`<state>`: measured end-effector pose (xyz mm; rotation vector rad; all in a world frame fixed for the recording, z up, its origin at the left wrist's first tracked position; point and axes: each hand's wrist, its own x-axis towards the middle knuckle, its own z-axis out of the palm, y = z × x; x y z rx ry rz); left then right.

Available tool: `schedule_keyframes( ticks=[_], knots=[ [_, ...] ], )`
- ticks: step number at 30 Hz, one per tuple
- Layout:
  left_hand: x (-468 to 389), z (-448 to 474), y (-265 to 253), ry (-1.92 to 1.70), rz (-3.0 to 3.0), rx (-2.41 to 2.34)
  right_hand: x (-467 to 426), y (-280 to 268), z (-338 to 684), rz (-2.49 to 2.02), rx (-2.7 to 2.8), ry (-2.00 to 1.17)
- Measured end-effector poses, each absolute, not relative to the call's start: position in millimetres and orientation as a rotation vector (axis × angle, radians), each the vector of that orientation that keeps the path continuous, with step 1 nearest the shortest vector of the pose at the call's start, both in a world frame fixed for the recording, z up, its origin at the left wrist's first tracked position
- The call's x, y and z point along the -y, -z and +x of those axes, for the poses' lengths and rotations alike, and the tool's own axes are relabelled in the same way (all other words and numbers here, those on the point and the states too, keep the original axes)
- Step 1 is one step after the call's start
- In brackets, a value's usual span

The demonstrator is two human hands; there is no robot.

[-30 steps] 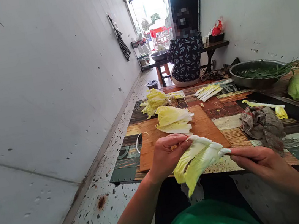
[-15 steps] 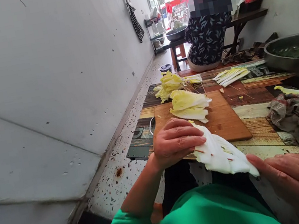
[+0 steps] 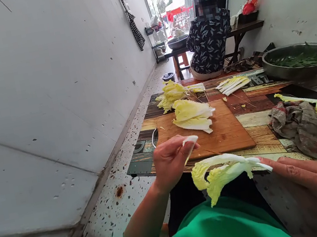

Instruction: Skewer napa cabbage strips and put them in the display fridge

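My right hand pinches the white stem ends of several napa cabbage leaves, whose yellow frilly tips hang to the left above my lap. Closed around a separate strip of cabbage leaf is my left hand, held over the near left corner of the board. A thin wooden skewer shows just right of that hand; whether the hand grips it I cannot tell. More cabbage leaves are stacked on the wooden cutting board.
Beyond the board lie a cabbage bunch, cut leaves and loose skewers. On the right are a crumpled rag and a metal basin of greens. A person sits farther back, facing away. A wall runs along the left.
The cabbage leaves that both hands spanned now hang from my right hand alone. My left hand has turned and moved slightly left, holding a separate leaf strip. The camera view has shifted right.
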<state>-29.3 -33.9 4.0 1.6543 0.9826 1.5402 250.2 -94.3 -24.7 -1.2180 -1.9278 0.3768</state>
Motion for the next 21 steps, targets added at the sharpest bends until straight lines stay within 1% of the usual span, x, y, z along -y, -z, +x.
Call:
schedule_keyframes(
  ticks=[2, 7, 14, 21],
  knots=[
    [35, -26, -7, -1.435, 1.430, -1.037, 93, 25, 250, -1.147, 1.932, -0.345],
    [33, -23, -7, -1.324, 1.108, -0.916, 88, 16, 239, -1.143, 1.879, -0.323],
    [31, -23, -9, -1.278, 1.074, -0.929, 88, 23, 239, -1.202, 1.841, -0.431],
    [30, -21, -10, -1.240, 1.024, -0.912, 82, 9, 234, -1.140, 1.852, -0.309]
  ],
)
